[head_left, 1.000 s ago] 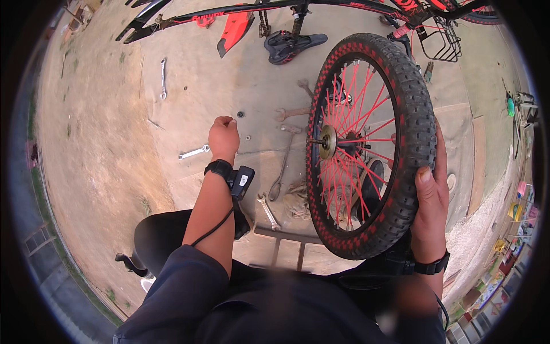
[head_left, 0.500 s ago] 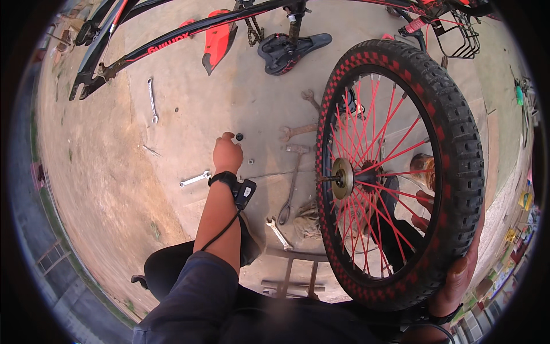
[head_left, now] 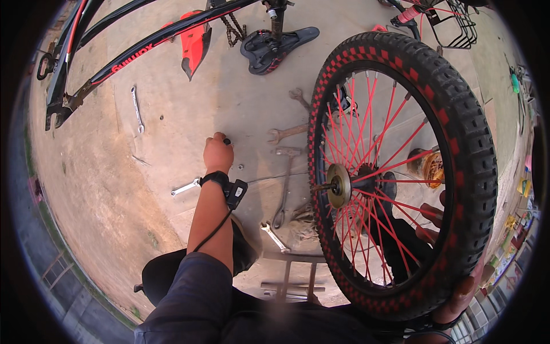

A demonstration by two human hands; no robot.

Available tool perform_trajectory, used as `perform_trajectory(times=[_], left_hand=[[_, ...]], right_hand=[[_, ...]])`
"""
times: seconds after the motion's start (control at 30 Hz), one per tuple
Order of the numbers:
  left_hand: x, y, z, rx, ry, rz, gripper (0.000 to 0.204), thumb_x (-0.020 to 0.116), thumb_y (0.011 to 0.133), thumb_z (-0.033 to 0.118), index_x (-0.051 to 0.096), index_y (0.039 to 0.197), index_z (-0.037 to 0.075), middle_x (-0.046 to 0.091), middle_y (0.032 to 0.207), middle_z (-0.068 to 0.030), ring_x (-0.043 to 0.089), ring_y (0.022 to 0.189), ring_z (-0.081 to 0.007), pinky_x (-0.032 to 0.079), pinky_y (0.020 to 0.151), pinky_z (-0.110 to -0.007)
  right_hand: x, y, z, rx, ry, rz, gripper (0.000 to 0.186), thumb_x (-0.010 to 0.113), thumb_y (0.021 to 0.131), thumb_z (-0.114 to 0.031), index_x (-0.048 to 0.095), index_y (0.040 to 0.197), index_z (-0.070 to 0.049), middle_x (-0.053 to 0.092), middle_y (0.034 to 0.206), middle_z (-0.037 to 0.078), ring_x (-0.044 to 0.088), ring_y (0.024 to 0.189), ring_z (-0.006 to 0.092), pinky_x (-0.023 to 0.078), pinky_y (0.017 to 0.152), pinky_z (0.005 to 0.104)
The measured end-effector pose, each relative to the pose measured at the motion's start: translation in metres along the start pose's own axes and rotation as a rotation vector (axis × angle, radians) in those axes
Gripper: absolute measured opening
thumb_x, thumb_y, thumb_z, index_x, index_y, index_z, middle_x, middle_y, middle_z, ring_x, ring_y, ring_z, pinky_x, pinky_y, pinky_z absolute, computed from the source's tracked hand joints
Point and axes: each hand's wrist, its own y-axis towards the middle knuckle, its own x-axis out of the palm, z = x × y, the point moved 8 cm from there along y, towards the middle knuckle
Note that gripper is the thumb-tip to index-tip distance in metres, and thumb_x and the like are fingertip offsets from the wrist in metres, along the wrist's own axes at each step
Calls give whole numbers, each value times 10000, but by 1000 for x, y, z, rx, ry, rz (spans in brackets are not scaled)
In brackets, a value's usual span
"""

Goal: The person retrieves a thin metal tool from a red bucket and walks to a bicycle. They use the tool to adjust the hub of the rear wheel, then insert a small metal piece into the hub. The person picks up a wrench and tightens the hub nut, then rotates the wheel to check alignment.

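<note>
My left hand (head_left: 219, 153) reaches down to the concrete with its fingers curled together, closed on a small black ring-shaped part (head_left: 227, 142). Whether that part is off the ground I cannot tell. A small metal nut (head_left: 240, 167) lies just behind the hand. At my right side, a bicycle wheel (head_left: 467, 143) stands upright, with a black-and-red checkered tire, red spokes and an axle sticking out of its hub. My right hand (head_left: 462, 293) grips its near right rim, thumb on the tire and fingers showing through the spokes.
A bicycle frame (head_left: 132, 60) stretches across the far left, with a saddle (head_left: 278, 49) and a red fender (head_left: 195, 43) beyond. Several wrenches, including one on the left (head_left: 137, 110), and a hammer (head_left: 285, 183) are scattered about. A metal stand (head_left: 295, 258) is close to my legs.
My left hand's fingers have moved onto the black ring-shaped part, which lay beside them before. The view has shifted slightly to the right. My right hand still grips the wheel.
</note>
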Motion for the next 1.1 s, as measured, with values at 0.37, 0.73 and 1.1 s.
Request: perform_trajectory(times=[0.37,0.73,1.1], left_hand=[[5,4,-10,20,-127,33,299,715,878,195,674,1135,48,697,1061,-178,702,950,-364,572,839,-446],[-70,-72,88,154,-1870,-756,260,629,1033,212,628,1233,46,699,1070,-75,666,918,-164,516,702,-262],[-206,-214,150,550,-1769,-875,360,698,984,302,596,1183,21,602,1046,-96,570,856,-164,466,670,-244]], right_hand=[[3,5,-3,36,48,-16,1279,664,770,-806,193,1584,60,453,1498,286,604,1252,402,554,979,463],[14,5,-11,-17,278,-233,1242,779,787,-667,163,1628,9,478,1504,216,587,1292,337,503,1049,422],[19,-9,-26,-269,332,-392,865,717,963,-320,259,1581,76,568,1391,154,564,1225,196,448,1052,326]])
